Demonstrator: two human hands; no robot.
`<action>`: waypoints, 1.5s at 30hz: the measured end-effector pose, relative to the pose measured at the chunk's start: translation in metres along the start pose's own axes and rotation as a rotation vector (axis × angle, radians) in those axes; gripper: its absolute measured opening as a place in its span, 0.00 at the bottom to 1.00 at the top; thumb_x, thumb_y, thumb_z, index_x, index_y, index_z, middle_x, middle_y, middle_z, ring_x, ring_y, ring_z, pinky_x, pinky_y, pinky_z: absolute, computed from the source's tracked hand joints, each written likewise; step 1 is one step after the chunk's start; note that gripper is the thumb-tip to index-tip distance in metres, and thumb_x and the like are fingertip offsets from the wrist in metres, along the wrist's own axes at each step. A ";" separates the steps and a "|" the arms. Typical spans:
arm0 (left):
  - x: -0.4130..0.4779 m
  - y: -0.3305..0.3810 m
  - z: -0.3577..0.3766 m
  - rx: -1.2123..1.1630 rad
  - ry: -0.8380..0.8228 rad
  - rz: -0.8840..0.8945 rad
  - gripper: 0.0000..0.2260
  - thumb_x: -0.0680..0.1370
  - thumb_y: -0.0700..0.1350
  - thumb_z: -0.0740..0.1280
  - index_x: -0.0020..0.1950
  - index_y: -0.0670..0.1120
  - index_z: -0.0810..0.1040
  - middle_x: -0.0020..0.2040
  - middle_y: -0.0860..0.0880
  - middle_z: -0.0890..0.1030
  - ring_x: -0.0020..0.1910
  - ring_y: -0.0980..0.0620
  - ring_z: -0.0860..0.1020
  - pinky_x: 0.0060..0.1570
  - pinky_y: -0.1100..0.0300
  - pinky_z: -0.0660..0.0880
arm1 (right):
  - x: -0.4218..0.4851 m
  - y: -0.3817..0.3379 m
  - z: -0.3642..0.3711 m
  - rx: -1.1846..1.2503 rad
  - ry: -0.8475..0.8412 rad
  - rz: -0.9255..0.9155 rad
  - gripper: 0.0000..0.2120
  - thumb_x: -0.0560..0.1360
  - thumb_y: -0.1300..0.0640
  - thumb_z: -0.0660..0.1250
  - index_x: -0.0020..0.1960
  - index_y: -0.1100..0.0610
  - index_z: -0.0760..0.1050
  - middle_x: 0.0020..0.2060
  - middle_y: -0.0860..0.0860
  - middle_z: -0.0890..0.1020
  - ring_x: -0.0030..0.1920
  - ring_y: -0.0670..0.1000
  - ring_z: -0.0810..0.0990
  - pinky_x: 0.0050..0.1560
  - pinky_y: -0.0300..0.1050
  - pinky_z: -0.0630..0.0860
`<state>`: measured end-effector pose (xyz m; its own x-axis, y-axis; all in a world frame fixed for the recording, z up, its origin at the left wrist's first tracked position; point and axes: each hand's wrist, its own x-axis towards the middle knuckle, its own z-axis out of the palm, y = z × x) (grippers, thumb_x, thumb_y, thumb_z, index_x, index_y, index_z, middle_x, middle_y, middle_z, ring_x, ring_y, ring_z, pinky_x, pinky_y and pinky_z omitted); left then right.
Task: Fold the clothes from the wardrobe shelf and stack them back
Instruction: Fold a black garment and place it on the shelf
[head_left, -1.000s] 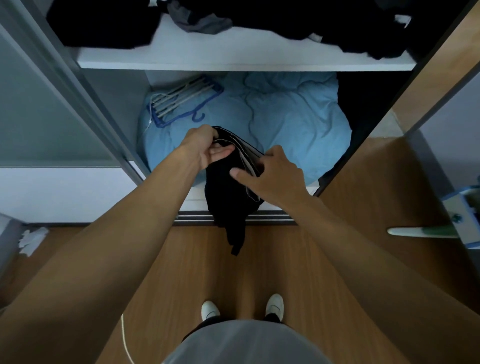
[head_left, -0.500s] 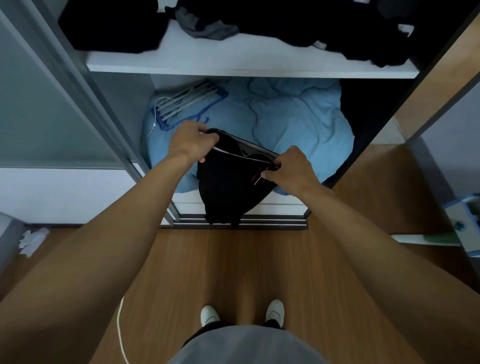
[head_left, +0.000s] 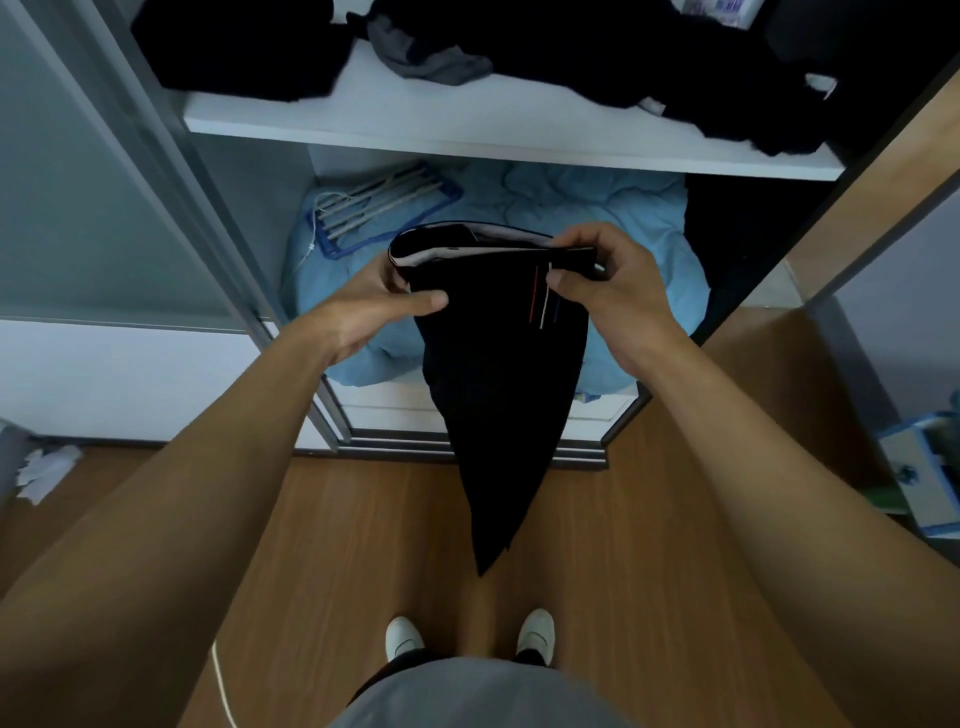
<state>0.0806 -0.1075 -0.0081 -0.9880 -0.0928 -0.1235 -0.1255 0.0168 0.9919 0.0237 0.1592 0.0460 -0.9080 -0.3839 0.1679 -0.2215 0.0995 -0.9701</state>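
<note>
Both arms reach forward at chest height in front of the open wardrobe. The left hand (head_left: 384, 299) pinches one end of a black garment with a white-edged waistband (head_left: 498, 374), thumb flat across the front. The right hand (head_left: 605, 275) grips the other end, fingers curled over the top. The cloth hangs to a point above the wooden floor (head_left: 322, 571), possibly folded double. Dark clothes (head_left: 649, 62) sprawl on the white shelf (head_left: 467, 127) above.
</note>
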 end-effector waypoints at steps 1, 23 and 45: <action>0.001 -0.003 0.007 -0.046 0.004 0.053 0.25 0.67 0.45 0.78 0.63 0.49 0.78 0.57 0.53 0.83 0.57 0.57 0.80 0.53 0.67 0.74 | 0.000 -0.004 -0.001 0.026 -0.035 -0.008 0.18 0.72 0.71 0.71 0.49 0.48 0.79 0.47 0.45 0.81 0.51 0.44 0.80 0.57 0.42 0.78; 0.003 0.019 0.054 -0.172 0.032 0.033 0.19 0.60 0.56 0.83 0.48 0.53 0.87 0.49 0.47 0.87 0.48 0.50 0.85 0.43 0.61 0.80 | -0.031 0.023 -0.029 0.283 -0.049 0.397 0.14 0.78 0.51 0.70 0.61 0.56 0.79 0.56 0.53 0.85 0.58 0.52 0.84 0.66 0.50 0.76; -0.018 -0.001 0.034 -0.133 -0.149 -0.345 0.12 0.72 0.48 0.75 0.53 0.46 0.85 0.55 0.46 0.85 0.55 0.50 0.84 0.48 0.63 0.80 | -0.035 0.034 -0.023 0.557 0.117 0.772 0.16 0.78 0.51 0.70 0.61 0.59 0.80 0.55 0.56 0.85 0.55 0.55 0.85 0.52 0.49 0.83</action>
<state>0.0954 -0.0717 -0.0080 -0.8931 0.0757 -0.4434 -0.4496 -0.1204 0.8851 0.0394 0.1969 0.0109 -0.7690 -0.2981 -0.5656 0.6266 -0.1758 -0.7593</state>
